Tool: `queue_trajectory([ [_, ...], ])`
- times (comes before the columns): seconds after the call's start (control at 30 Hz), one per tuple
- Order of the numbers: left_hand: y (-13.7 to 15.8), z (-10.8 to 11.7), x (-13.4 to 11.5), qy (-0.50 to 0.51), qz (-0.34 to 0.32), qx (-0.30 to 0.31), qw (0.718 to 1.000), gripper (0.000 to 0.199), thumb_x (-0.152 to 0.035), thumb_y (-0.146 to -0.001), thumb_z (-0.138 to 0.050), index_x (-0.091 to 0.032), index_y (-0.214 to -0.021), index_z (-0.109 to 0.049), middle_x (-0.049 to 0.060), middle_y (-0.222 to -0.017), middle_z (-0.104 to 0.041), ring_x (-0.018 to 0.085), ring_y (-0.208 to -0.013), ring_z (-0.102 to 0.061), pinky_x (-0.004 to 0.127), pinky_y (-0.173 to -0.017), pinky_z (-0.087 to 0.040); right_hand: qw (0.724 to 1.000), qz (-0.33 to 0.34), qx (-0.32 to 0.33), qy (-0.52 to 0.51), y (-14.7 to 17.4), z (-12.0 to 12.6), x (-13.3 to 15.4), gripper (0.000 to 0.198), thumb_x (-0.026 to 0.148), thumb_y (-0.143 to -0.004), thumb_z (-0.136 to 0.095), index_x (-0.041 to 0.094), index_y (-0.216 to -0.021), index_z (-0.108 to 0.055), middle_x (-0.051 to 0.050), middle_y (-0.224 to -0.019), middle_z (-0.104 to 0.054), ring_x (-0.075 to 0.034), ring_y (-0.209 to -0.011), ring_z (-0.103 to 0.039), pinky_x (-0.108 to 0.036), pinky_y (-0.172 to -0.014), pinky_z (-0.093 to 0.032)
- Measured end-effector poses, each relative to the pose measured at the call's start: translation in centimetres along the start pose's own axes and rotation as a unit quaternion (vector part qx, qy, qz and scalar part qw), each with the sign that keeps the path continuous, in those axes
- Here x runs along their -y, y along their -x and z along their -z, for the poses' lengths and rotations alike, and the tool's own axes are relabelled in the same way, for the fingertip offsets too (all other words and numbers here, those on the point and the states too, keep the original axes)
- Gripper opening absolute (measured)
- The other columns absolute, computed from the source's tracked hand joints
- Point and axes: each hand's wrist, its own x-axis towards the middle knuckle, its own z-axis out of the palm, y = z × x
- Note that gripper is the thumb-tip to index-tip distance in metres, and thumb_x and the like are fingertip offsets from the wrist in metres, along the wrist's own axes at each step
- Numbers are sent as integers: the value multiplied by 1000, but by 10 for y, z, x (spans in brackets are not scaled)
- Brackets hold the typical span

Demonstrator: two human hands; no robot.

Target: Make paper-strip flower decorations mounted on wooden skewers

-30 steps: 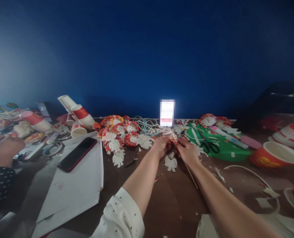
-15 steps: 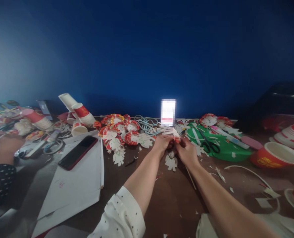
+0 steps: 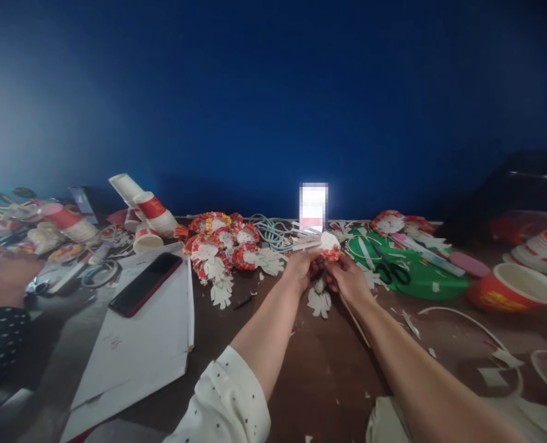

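Observation:
My left hand (image 3: 301,269) and my right hand (image 3: 348,278) meet over the middle of the table, both closed on a small red-and-white paper craft (image 3: 330,246). Its white part faces up above a ruffled red edge, and my fingertips cover its lower side. Just below the hands, a white leaf-shaped paper cutout (image 3: 319,303) shows; whether it is joined to the craft I cannot tell. From under my right hand a thin stick (image 3: 357,324) slants down to the right. Similar red-and-white paper crafts (image 3: 211,251) lie piled to the left of my hands.
Black-handled scissors (image 3: 393,274) rest on a green sheet (image 3: 439,288) at right, near a red paper bowl (image 3: 499,296). At left, a phone (image 3: 146,284) lies on white board (image 3: 130,351), below stacked paper cups (image 3: 155,215). A co-worker's hand (image 3: 10,277) is far left.
The paper craft between my hands has tipped up, and more of its white face shows. Both hands stay in nearly the same place, closed on it.

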Motion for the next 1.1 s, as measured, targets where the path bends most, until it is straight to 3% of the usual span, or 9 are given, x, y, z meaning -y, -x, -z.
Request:
queue_trajectory([
  [0.13,3,-2,-2,14,8,-9,1000,19,-13,-73,-79,-11,-70,-60,-1,-54,-56,5,-42,-46,17,-39,-31,1000,-11,14,-23,0,0,0,32,41,-67,-75,20,-87,-61,3,-63,-60,-8,-41,-42,-21,-35,-27],
  [0.53,0,4,-1,33,30,32,998,16,-15,-77,-77,-12,-73,-61,0,-57,-58,8,-46,-51,21,-47,-44,998,-41,41,-22,4,-1,6,33,47,-69,-76,18,-76,-61,5,-47,-50,-7,-37,-37,-21,-36,-24],
  [0.83,7,0,-2,55,8,36,998,16,-14,-76,-75,-13,-70,-60,-2,-55,-56,8,-45,-49,20,-46,-43,996,-50,50,-56,5,-2,7,36,45,-64,-81,18,-75,-59,5,-48,-50,-6,-39,-38,-19,-36,-24],
  [1.1,6,2,0,22,14,65,998,27,-28,-75,-79,-13,-68,-58,-1,-51,-54,10,-42,-50,25,-49,-44,990,-46,69,-114,5,-3,6,38,39,-62,-85,16,-79,-62,5,-56,-52,-5,-44,-39,-17,-36,-24],
])
